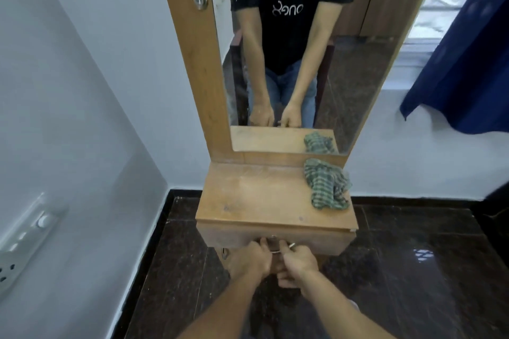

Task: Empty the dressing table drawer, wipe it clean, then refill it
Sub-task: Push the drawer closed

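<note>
You are gripping the metal handle (pixel 275 250) of the dressing table drawer (pixel 316 241) with both hands, your left hand (pixel 252 257) curling round its left end and your right hand (pixel 298 261) round its right. The tabletop (pixel 261 198) is sitting directly above the drawer, and a green checked cloth (pixel 326 184) is lying on it above the drawer's right side.

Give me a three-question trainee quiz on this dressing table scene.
1. True or false: the cloth lies on the floor.
2. The left hand and right hand are at: A) the mirror frame, B) the drawer handle, C) the curtain.
3. Fill in: seen from the person, the cloth lies on the tabletop's ___ side.
Key: 1 false; 2 B; 3 right.
</note>
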Available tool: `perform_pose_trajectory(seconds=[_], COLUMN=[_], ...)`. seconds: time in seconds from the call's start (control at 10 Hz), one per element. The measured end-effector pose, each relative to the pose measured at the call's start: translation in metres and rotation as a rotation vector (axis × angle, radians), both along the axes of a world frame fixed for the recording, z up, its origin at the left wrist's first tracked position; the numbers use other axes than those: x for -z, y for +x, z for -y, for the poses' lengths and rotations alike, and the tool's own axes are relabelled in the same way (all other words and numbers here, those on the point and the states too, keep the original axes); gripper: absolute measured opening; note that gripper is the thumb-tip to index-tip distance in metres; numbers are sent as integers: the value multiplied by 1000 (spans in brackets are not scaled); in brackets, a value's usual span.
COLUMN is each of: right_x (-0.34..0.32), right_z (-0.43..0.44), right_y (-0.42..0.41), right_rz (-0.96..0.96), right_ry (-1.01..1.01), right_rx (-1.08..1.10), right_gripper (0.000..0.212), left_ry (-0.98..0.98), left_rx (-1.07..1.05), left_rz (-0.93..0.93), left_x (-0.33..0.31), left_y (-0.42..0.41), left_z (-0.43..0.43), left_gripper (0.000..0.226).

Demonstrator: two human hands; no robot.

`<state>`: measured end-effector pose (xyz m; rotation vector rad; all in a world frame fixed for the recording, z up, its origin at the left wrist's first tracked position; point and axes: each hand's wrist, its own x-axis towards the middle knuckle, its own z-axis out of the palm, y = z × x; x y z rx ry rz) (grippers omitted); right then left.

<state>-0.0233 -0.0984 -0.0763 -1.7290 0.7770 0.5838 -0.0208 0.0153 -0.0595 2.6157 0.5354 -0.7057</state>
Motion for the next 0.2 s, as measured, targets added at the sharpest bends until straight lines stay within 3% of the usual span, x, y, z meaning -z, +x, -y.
perform_pose_trajectory(seconds=[0.1,0.2], right_x=[-48,-109], right_z=[6,6], right_y=[-3,-3], right_rz=[57,242], right_ry=[-133,-330], right_rx=[-152,-331], right_gripper=[46,48], left_ry=[41,88], left_rx=[97,203], left_rz=[139,365], left_x=[-45,-103], left_y=[-7,-9], left_z=[1,1], left_gripper=[62,55])
